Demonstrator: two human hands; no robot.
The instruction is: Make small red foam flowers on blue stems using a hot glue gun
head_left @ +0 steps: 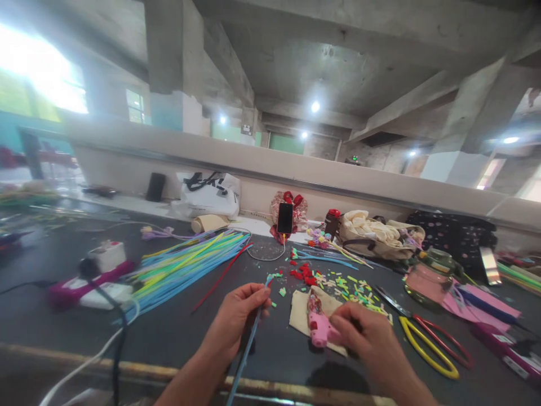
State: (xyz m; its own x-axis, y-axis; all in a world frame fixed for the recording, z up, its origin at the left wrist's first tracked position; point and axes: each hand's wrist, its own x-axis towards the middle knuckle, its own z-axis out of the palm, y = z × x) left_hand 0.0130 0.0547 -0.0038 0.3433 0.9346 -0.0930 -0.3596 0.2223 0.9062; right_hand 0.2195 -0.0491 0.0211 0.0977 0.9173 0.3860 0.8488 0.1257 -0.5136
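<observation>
Near the counter's (177,332) front edge, the left hand (234,321) pinches a thin blue stem (249,344) slanting toward the viewer. Just beside it, the right hand (363,338) grasps a pink glue gun (319,327) over beige cloth (298,313). Yellow-handled scissors (422,344) lie rightward; bare counter lies left.

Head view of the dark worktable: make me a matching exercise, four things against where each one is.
Things:
1. thin blue pipe-cleaner stem
2. pink plastic glue gun
3. black smartphone
4. yellow-handled scissors

Places:
A. propped upright at the far wall
B. pinched in the left hand
C. flat on the table, right of the right hand
D. on beige cloth, under the right hand

Pairs: 1-B, 2-D, 3-A, 4-C
</observation>
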